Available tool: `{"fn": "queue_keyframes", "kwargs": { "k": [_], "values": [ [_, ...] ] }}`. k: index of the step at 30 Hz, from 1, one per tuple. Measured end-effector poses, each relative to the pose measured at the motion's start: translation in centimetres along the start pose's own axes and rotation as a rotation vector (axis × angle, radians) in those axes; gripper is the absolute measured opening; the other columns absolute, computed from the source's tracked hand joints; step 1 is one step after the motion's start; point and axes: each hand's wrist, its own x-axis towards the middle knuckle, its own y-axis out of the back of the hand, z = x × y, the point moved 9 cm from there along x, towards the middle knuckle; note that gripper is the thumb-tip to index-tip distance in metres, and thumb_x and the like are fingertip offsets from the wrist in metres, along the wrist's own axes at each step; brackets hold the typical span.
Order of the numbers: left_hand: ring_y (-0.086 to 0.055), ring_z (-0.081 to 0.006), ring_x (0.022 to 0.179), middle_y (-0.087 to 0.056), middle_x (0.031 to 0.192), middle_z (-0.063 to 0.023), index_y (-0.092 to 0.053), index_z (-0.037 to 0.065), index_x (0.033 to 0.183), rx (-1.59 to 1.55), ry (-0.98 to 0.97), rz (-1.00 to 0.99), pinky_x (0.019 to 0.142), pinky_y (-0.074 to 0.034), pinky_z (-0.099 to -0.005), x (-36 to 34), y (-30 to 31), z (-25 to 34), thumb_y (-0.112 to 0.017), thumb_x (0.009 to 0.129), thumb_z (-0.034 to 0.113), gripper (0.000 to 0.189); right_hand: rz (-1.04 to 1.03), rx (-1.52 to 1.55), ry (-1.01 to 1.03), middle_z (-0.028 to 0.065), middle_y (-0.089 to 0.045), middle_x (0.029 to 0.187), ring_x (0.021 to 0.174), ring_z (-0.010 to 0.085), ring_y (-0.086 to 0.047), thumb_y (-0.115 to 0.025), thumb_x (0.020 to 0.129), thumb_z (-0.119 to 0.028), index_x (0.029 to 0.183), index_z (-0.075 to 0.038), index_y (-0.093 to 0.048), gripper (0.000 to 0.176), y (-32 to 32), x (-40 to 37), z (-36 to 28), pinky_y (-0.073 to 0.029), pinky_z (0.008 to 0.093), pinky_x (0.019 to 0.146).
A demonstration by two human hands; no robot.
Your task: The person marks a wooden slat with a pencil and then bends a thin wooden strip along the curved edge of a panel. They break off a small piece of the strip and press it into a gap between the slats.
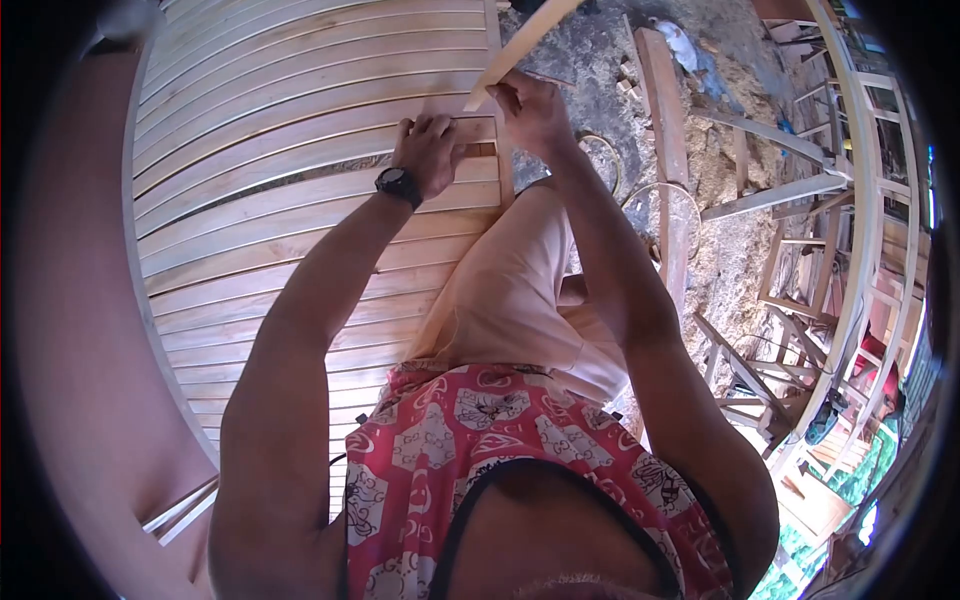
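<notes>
My left hand [428, 155], with a black watch on its wrist, rests on the slatted wooden panel [300, 225] beside a gap between slats. Its fingers are curled at the edge of a slat; whether they grip it cannot be made out. My right hand [530, 112] is at the panel's right edge, its fingers closed around the lower part of a pale wooden strip [522, 42]. The strip slants up and to the right, out of view. Its lower end is just above the slats, between my two hands.
A thick wooden beam [662, 150] lies on the dusty ground at the right. Beyond it stand several wooden frames [775, 205] and a long curved-looking rail [868, 230]. A brown surface [75, 250] is at the far left. My legs lie against the panel.
</notes>
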Motion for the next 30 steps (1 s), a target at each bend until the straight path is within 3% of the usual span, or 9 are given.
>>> {"fn": "queue_keyframes", "kwargs": {
  "k": [2, 4, 8, 10, 23, 30],
  "values": [
    [-0.055, -0.0312, 0.123, -0.061, 0.129, -0.0091, -0.067, 0.006, 0.127, -0.001, -0.016, -0.031, 0.105, -0.039, -0.0525, -0.1, 0.7, 0.1, -0.073, 0.091, 0.039, 0.049, 0.005, 0.023, 0.024, 0.0196, -0.070, 0.082, 0.076, 0.0413, -0.070, -0.070, 0.095, -0.016, 0.097, -0.008, -0.071, 0.008, 0.7, -0.7, -0.8, -0.054, 0.0483, 0.065],
    [-0.052, -0.0303, 0.125, -0.059, 0.132, -0.0096, -0.066, 0.003, 0.129, -0.022, -0.066, -0.114, 0.105, -0.039, -0.0520, 0.0, 1.2, 0.3, -0.080, 0.082, 0.051, 0.068, -0.026, -0.034, 0.044, 0.0186, -0.070, 0.080, 0.073, 0.0405, -0.069, -0.071, 0.094, -0.012, 0.096, -0.008, -0.071, 0.005, 0.5, -2.3, -0.8, -0.053, 0.0468, 0.062],
    [-0.051, -0.0297, 0.126, -0.057, 0.133, -0.0090, -0.066, 0.004, 0.129, -0.037, -0.067, -0.186, 0.104, -0.039, -0.0511, 0.2, 1.3, 0.4, -0.084, 0.075, 0.059, 0.080, -0.102, 0.007, -0.034, 0.0178, -0.070, 0.081, 0.073, 0.0397, -0.069, -0.071, 0.092, -0.008, 0.096, -0.007, -0.071, 0.004, -1.1, -4.9, 0.7, -0.053, 0.0454, 0.062],
    [-0.051, -0.0294, 0.125, -0.058, 0.132, -0.0088, -0.065, 0.005, 0.130, 0.005, -0.078, -0.177, 0.103, -0.039, -0.0504, 0.0, 1.3, 0.5, -0.085, 0.072, 0.062, 0.083, -0.050, -0.002, 0.067, 0.0178, -0.070, 0.083, 0.073, 0.0392, -0.069, -0.070, 0.092, -0.006, 0.097, -0.007, -0.072, 0.005, -1.1, -5.5, 0.1, -0.053, 0.0445, 0.062],
    [-0.051, -0.0286, 0.125, -0.056, 0.130, -0.0086, -0.063, 0.007, 0.130, 0.021, -0.104, -0.189, 0.103, -0.038, -0.0523, 0.0, 0.9, 0.8, -0.083, 0.076, 0.062, 0.080, -0.011, 0.059, 0.123, 0.0179, -0.067, 0.081, 0.072, 0.0399, -0.068, -0.069, 0.091, 0.000, 0.097, -0.005, -0.068, 0.007, -1.6, -5.8, 0.1, -0.051, 0.0439, 0.061],
    [-0.051, -0.0285, 0.125, -0.056, 0.129, -0.0087, -0.062, 0.008, 0.127, 0.010, -0.135, -0.149, 0.101, -0.038, -0.0525, 0.2, 0.5, 0.6, -0.080, 0.081, 0.057, 0.069, -0.009, 0.028, 0.134, 0.0180, -0.066, 0.080, 0.071, 0.0407, -0.067, -0.067, 0.091, 0.000, 0.093, -0.004, -0.064, 0.005, -1.9, -5.5, 0.3, -0.051, 0.0452, 0.060]
  ]
}}
